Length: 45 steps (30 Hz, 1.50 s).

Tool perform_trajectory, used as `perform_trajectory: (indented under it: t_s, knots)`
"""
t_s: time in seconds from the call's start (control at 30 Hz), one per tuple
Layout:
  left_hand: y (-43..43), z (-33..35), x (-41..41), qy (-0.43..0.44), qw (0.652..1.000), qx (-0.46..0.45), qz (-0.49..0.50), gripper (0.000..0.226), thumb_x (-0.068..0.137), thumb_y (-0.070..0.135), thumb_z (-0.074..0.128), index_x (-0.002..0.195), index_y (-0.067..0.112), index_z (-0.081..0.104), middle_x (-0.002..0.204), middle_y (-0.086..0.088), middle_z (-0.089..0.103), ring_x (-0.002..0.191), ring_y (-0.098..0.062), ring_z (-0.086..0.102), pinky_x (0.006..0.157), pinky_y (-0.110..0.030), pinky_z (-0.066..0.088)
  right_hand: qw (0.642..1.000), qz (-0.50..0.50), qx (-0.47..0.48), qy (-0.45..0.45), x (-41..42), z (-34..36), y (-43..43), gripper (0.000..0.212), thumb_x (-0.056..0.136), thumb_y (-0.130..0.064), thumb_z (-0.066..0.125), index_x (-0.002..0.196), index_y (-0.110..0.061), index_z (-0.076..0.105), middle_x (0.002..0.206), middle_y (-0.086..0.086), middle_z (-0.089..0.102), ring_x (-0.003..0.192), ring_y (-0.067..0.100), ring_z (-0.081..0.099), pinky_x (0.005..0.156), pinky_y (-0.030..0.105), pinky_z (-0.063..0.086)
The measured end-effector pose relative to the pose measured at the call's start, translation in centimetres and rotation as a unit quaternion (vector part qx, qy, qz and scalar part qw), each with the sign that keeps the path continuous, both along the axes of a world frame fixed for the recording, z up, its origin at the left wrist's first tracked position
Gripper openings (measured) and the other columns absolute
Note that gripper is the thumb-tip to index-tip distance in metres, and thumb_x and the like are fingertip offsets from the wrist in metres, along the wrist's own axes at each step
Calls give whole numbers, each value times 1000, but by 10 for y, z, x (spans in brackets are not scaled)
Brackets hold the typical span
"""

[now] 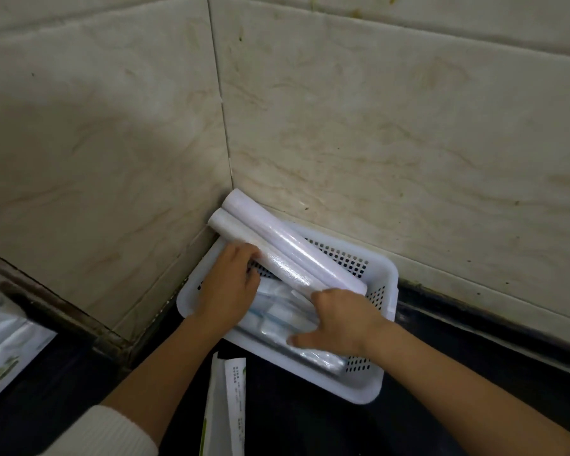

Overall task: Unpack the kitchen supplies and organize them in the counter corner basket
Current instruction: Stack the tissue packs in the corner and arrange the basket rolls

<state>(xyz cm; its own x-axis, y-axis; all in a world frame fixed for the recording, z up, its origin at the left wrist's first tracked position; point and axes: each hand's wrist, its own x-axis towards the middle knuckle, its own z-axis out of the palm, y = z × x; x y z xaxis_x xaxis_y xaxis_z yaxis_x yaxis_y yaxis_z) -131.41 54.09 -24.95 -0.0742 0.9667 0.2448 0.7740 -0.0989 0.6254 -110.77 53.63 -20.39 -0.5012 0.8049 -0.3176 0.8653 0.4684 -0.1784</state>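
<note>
A white perforated basket [380, 268] sits on the dark counter in the tiled corner. Two long white rolls [270, 235] lie side by side across it, their far ends sticking out over the rim toward the corner. My left hand [227, 284] curls its fingers around the nearer roll at mid length. My right hand [339, 319] rests on the near ends of the rolls and on clear plastic packets [277, 315] lying in the basket, thumb spread out. The basket's floor is mostly hidden by my hands and the packets.
An opened white and green package [226, 413] lies on the counter [474, 373] just in front of the basket. More white and green packaging [4, 350] sits at the far left. Tiled walls [375, 126] close in the corner behind and to the left.
</note>
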Motion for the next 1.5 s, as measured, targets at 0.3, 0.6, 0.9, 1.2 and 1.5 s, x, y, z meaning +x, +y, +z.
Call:
perform_trajectory:
  t_s: [0.3, 0.6, 0.9, 1.2, 1.5]
  knots:
    - [14, -18, -4, 166, 909, -354, -147, 81, 92, 13, 46, 153, 32, -4, 162, -4, 4, 145, -31, 8, 117, -45, 22, 996, -29, -2, -85, -14, -56, -15, 51, 85, -35, 66, 123, -3, 52, 123, 18, 57, 111, 30, 57, 95, 37, 48]
    - [19, -24, 4, 186, 893, -392, -121, 69, 87, 3, 46, 139, 46, 34, 156, -12, -1, 136, -47, 17, 111, -53, 31, 971, -176, -90, 134, 26, -8, 6, 8, 86, -25, 59, 90, -19, 60, 80, 1, 67, 68, 16, 65, 60, 28, 55]
    - [7, -9, 37, 74, 871, -443, -198, 59, 85, 3, 57, 133, 38, 50, 134, -9, 28, 106, -27, 51, 88, -27, 50, 926, -262, -72, 262, 37, 15, 8, 22, 89, -20, 56, 101, -2, 62, 87, 18, 71, 77, 31, 69, 76, 49, 57]
    - [-6, 16, -11, -53, 985, -155, 49, 34, 94, 7, 41, 122, 15, 57, 119, -2, 62, 90, -13, 56, 75, -26, 45, 951, -213, -38, 221, -7, 6, 15, 24, 81, -34, 64, 95, -17, 53, 83, 0, 59, 75, 20, 59, 60, 31, 46]
    - [-39, 2, -24, 59, 996, -20, -60, 46, 99, 16, 39, 145, 23, 41, 158, 4, 23, 143, -14, 21, 115, -26, 17, 988, -94, -49, 111, -86, -45, 1, 74, 75, -60, 64, 132, -17, 47, 126, 6, 60, 119, 27, 53, 103, 46, 40]
